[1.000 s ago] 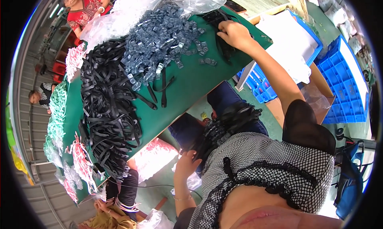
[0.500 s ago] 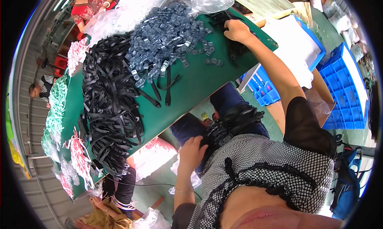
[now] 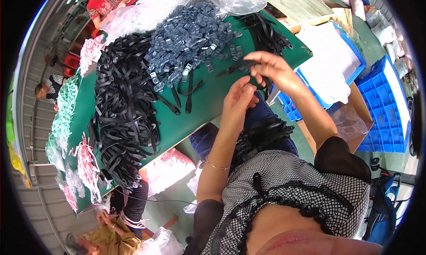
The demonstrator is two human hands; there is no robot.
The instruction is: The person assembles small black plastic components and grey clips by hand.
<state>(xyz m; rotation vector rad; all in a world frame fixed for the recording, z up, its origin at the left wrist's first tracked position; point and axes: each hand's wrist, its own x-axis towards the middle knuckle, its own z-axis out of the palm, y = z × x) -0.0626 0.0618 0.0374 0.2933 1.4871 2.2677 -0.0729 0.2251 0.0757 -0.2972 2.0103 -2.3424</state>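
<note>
My right hand is above the near edge of the green table, closed on a few black straps that stick out to its left. My left hand is just below and left of it, thumb and fingers drawn together; whatever it may pinch is hidden. More black straps form a large heap on the left of the table. Beside that heap is a pile of clear bluish plastic buckles. A smaller bundle of black straps lies at the far right, and another bunch rests on my lap.
A few loose straps lie near the table edge. Clear plastic bags stand at the back. Blue crates and a cardboard box are to my right. Other people are at the far left and lower left.
My right hand has come back from the far strap bundle toward me, with straps in it. My left hand has risen from my lap to meet it over the table edge.
</note>
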